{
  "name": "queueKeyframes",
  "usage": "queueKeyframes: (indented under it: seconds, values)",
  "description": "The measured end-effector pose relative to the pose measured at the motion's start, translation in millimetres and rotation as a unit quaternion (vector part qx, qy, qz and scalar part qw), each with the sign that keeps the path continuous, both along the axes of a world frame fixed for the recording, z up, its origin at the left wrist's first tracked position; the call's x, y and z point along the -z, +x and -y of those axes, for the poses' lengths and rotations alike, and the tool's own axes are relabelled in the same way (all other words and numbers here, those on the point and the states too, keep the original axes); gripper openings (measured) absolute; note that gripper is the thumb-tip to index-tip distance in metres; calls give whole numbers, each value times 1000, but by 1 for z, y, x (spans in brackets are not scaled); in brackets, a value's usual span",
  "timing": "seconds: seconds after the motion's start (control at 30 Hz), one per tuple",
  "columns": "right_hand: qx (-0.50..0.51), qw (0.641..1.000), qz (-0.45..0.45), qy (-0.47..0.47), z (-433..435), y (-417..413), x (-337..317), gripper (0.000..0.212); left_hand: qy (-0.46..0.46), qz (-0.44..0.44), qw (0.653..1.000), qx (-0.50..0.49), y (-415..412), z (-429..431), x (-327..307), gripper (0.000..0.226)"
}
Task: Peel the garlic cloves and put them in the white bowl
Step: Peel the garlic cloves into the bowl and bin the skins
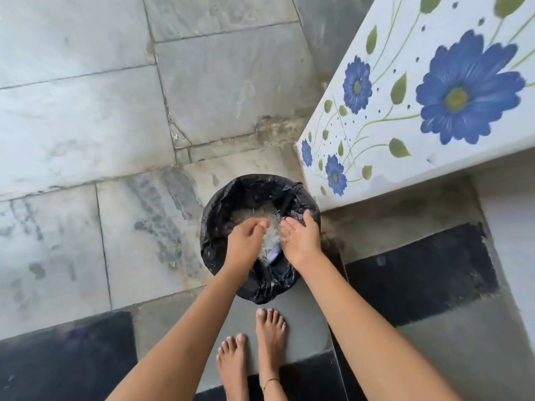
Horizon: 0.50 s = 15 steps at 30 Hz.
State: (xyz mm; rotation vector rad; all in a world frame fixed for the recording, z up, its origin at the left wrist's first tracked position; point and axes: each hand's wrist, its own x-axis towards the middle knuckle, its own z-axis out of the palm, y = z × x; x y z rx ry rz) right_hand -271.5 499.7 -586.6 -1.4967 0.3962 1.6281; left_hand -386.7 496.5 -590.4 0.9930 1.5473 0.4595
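Observation:
I stand over a small bin lined with a black plastic bag (pixel 228 204) on the floor. Pale, papery garlic skins (pixel 267 224) lie inside it, some blurred between my hands. My left hand (pixel 246 241) hovers above the bin with its fingers loosely bent and pointing right. My right hand (pixel 301 238) is held flat, palm turned left, fingers straight, close to the left hand's fingertips. Neither hand holds anything I can make out. No garlic cloves and no white bowl are in view.
A white counter side painted with blue flowers (pixel 419 111) rises right of the bin. The floor is grey marble tile (pixel 86 125) with black patches (pixel 419 273). My bare feet (pixel 254 351) stand just behind the bin.

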Motion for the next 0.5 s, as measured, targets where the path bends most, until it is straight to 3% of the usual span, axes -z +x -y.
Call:
queueKeyframes:
  seconds: [0.17, 0.23, 0.3, 0.37, 0.43, 0.5]
  values:
    - [-11, 999, -46, -23, 1, 9, 8, 79, 20, 83, 996, -26, 19, 17, -7, 33]
    - [1, 997, -77, -21, 0, 7, 6, 79, 51, 118, 991, 20, 28, 28, -13, 42]
    - [2, 996, -89, -12, 0, 5, 4, 79, 62, 102, 988, 103, 33, 43, 2, 60]
    - [-2, 996, -88, 8, 1, 3, -1, 79, -5, 64, 995, 77, 26, 40, 22, 78]
    - [7, 996, -89, 20, 1, 4, -2, 78, -60, 33, 998, 14, 19, 30, 31, 64]
    - [-1, 997, -76, 16, -1, 5, 1, 76, 21, 91, 995, 22, 19, 23, 21, 44]
